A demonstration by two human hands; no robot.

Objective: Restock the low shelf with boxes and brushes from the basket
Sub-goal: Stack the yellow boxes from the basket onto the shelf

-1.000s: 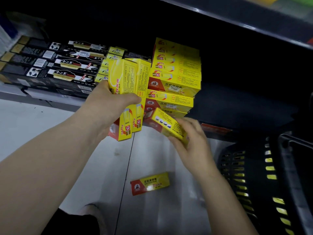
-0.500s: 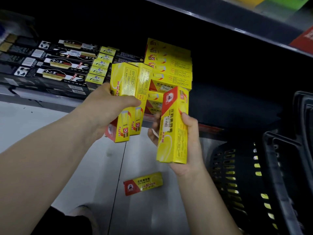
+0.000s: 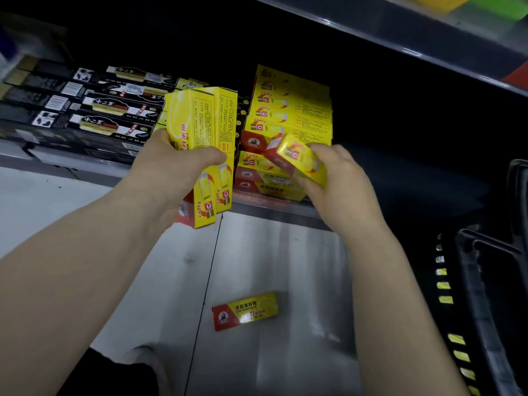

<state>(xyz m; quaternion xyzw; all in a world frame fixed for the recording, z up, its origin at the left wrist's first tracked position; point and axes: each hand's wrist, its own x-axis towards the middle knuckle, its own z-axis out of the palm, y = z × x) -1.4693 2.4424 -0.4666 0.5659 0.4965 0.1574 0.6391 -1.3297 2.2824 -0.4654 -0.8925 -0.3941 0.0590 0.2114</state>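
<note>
Two yellow-and-red boxes (image 3: 200,124) stand upright in the gripping left hand (image 3: 171,172), before the low shelf (image 3: 271,207). The right hand (image 3: 340,181) grips one tilted box (image 3: 300,160) near the stack (image 3: 291,110); one loose box (image 3: 245,310) lies on the floor (image 3: 285,252).

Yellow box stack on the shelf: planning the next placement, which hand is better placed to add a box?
Right, probably. The right hand holds one yellow box in front of the stack; the left hand grips a bundle of upright boxes beside it.
</note>
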